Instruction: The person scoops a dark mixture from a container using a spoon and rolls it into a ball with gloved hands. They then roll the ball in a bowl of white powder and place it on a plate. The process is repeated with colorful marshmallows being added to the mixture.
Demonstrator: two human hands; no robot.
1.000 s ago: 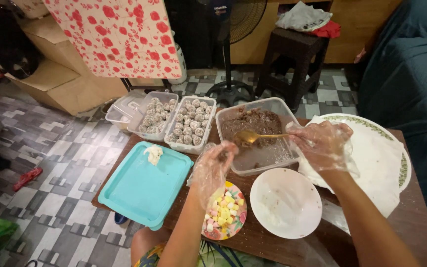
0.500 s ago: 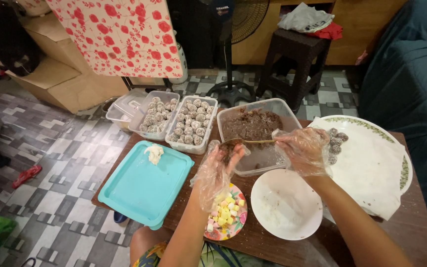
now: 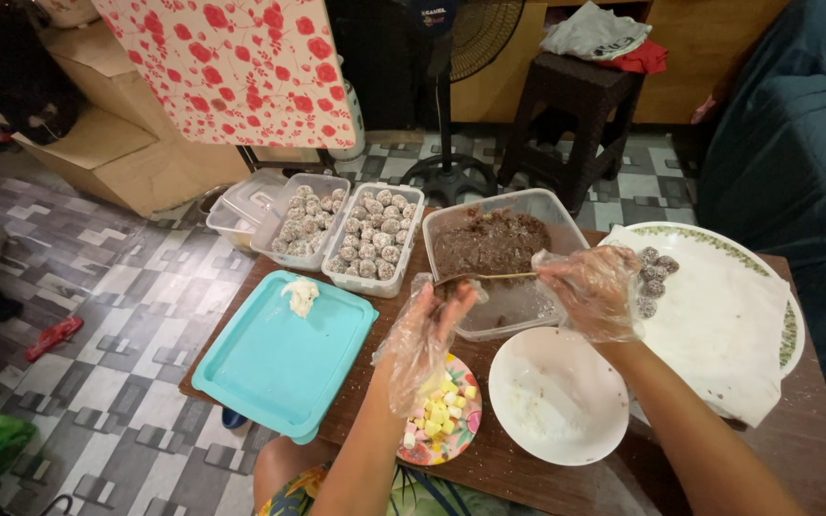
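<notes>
Since the earlier frame, both gloved hands have drawn closer together over the clear tub of brown mixture, and the spoon now lies lower, its bowl against the left palm.

Landmark: the tub of brown mixture, at the far middle of the wooden table.

Left of the tub, a turquoise lid carries a white lump. Beyond that lid stand two clear containers of coated balls.

At the tub's near-left corner, the left hand, in a loose plastic glove, is cupped palm-up with fingers pressed together, receiving the spoon's bowl. Directly below it sits a floral plate of coloured marshmallow cubes.

At the tub's right edge, the right hand, also gloved, pinches the spoon handle between fingertips. Near of the tub lies a white bowl. Right of the tub, a green-rimmed plate covered with white paper holds several coated balls.
</notes>
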